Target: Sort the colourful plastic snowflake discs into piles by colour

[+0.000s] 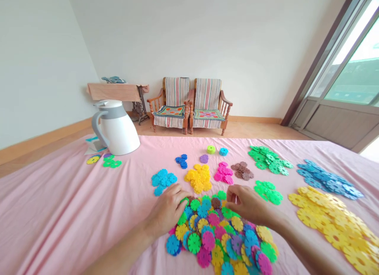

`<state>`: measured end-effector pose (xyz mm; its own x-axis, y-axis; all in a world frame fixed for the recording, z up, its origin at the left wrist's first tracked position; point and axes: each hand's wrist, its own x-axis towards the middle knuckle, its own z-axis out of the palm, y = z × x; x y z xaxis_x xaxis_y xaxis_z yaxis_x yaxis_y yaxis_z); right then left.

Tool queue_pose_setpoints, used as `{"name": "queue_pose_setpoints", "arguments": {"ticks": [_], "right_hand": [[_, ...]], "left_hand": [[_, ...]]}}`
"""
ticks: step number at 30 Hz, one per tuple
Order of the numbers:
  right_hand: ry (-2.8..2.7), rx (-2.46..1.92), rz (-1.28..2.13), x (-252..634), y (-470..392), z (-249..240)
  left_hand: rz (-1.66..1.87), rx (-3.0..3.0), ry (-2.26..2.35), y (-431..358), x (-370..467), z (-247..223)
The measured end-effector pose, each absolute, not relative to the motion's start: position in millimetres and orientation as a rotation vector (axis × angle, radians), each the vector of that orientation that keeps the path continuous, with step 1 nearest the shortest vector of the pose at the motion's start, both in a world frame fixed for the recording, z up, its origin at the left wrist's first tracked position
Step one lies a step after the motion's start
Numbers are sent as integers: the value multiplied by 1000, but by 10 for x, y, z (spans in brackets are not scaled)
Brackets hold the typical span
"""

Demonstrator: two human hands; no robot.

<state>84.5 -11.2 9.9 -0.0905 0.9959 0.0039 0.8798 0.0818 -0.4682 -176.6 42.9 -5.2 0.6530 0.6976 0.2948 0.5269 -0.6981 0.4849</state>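
A mixed pile of colourful notched plastic snowflake discs (214, 231) lies in front of me on the pink cloth. My left hand (168, 208) is at the pile's upper left edge, thumb and index finger closed around a green snowflake disc (184, 200). Across the pile, my right hand (244, 202) hovers over the upper right edge with its fingers curled into a pinch. Whatever is between those fingertips is hidden. Just beyond the hands lie single-colour groups: light blue discs (163, 181), yellow discs (199, 178), pink discs (224, 173) and brown discs (242, 170).
Larger heaps of green discs (269, 159), blue discs (327, 178) and yellow discs (334, 223) spread along the right. A white jug (120, 129) stands at the back left, near a few loose discs. Two wooden armchairs (192, 105) are against the far wall.
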Motion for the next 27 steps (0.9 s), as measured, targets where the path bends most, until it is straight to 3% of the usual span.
{"name": "queue_pose_setpoints", "arguments": {"ticks": [18,27], "right_hand": [[-1969,-1877,457,802,-186,-88],[-1919,-1795,691,818,-163,-27]], "left_hand": [[644,2531,1020,404,-1756,-67],[677,2533,966,417,-1765,-80]]}}
